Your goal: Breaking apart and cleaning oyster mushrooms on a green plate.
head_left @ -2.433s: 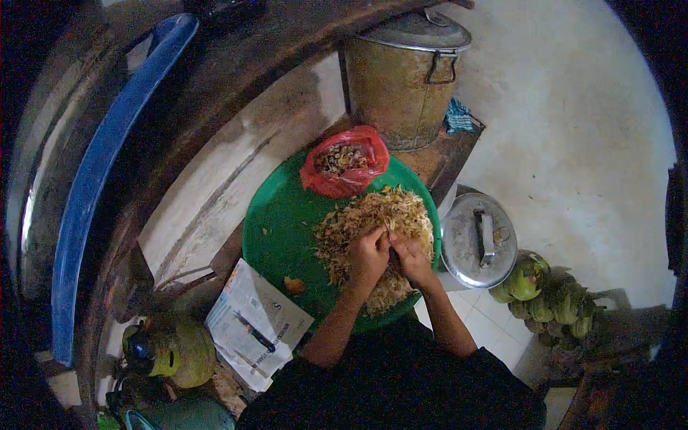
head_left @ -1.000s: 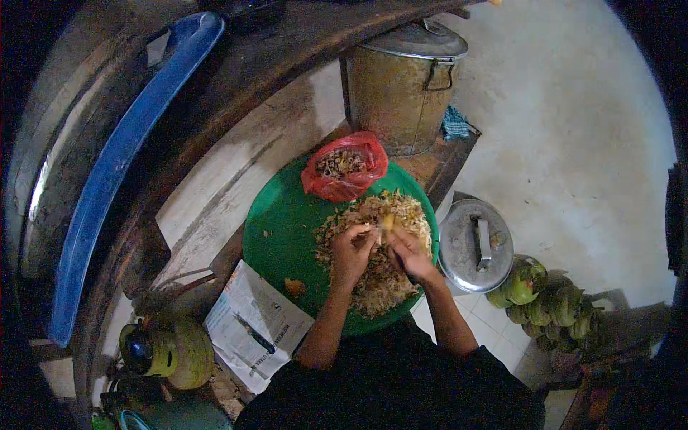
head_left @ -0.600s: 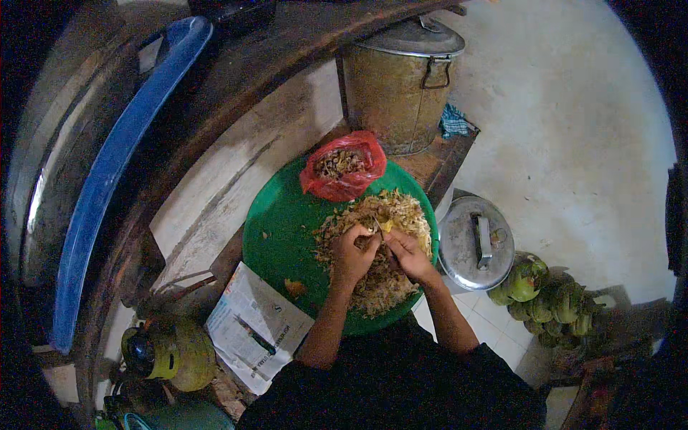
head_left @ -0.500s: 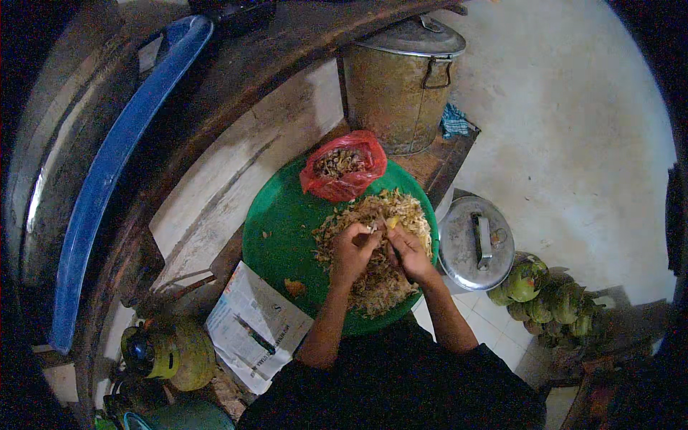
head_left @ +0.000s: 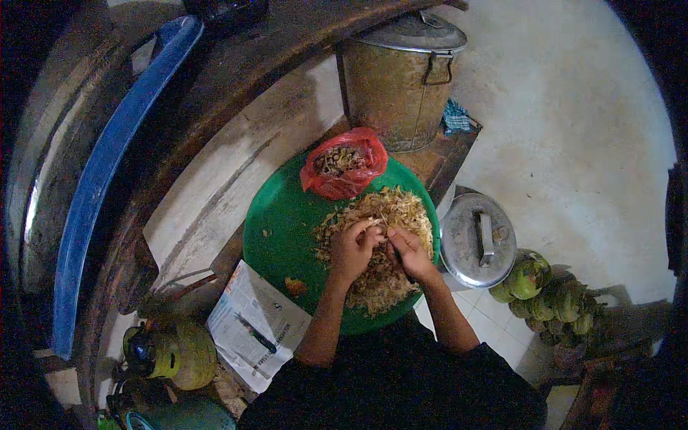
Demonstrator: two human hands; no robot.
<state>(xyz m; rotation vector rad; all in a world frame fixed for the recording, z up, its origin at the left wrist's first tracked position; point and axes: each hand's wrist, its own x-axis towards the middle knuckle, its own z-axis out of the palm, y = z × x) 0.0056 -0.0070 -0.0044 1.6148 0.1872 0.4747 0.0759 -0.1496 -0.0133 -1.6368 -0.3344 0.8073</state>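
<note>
A loose heap of pale yellow-brown, stringy shreds (head_left: 373, 290), perhaps bean sprouts, lies on the right side of a round green tray (head_left: 276, 215). Over the heap, my left hand (head_left: 351, 252) is closed, with a thin pale strand (head_left: 373, 223) at its fingertips. Close beside it, my right hand (head_left: 411, 254) is also closed, thumb against the curled fingers; what it pinches is too small to make out. At the tray's far edge sits an open red plastic bag (head_left: 344, 188) holding brownish scraps.
Beyond the tray stands a tall lidded metal pot (head_left: 390, 93). A round metal lid (head_left: 466, 247) is to the right, near several green gas cylinders (head_left: 527, 276). Newspaper (head_left: 247, 308) lies left of my arm, beside another gas cylinder (head_left: 190, 355).
My hands stay over the heap with slight finger movement. A yellowish bit at my right fingertips no longer shows. The view has shifted slightly.
</note>
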